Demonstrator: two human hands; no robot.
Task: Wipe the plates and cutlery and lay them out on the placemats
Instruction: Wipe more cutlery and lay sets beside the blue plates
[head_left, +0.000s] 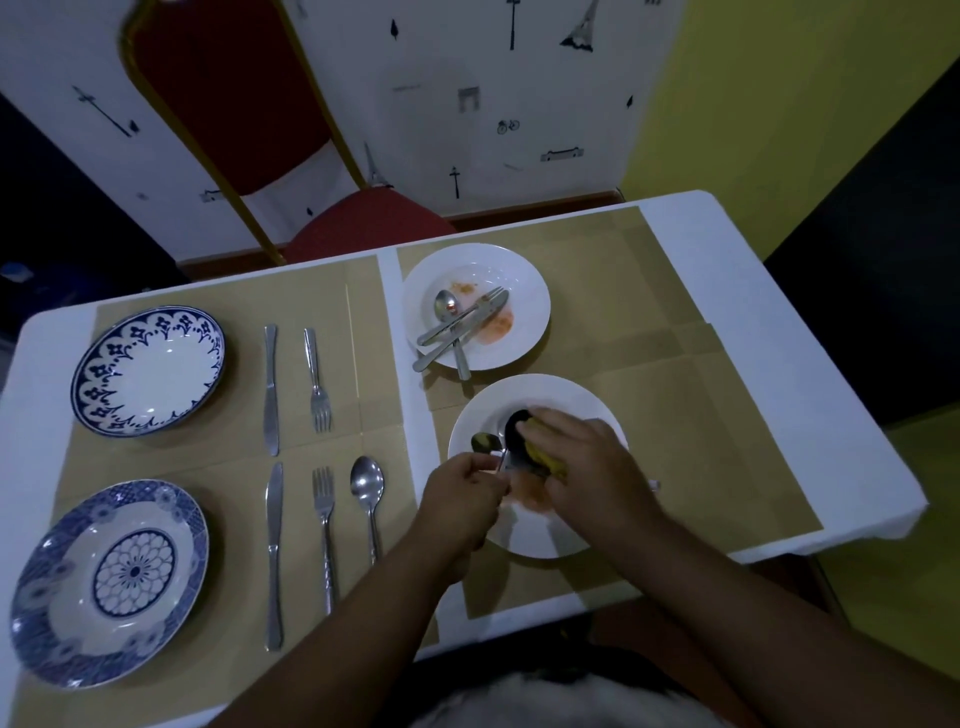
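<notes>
While I watch from the head camera, the white-covered surface (753, 270) fills the middle of the view, with the left placemat (234, 467) and the right placemat (701, 415) laid side by side on it.

On the left placemat sit the near blue plate (109, 579) and the far blue plate (148, 369), both looking clean. On the right placemat are the near white plate (545, 535), smeared orange under the hands, and the far white plate (519, 270), also stained.

My right hand (592, 467) is over the near white plate, its grip curled around a yellow sponge (540, 452) with a dark face. My left hand (462, 499) comes in from the near left, its grip pinching the handle of the held spoon (485, 442).

Beside the near blue plate lie the near knife (274, 556), near fork (324, 535) and near spoon (368, 499), side by side, with their long axes running near to far. Beside the far blue plate lie the far knife (270, 389) and far fork (317, 384), the fork's tines toward me. A dirty spoon, fork and knife (457, 325) lie crossed in the far white plate.

The held spoon's long axis runs from near right to far left. Its bowl points away from me, just beyond my left fingertips and above the plate. The sponge sits just right of the bowl, against the neck as far as I can tell.
</notes>
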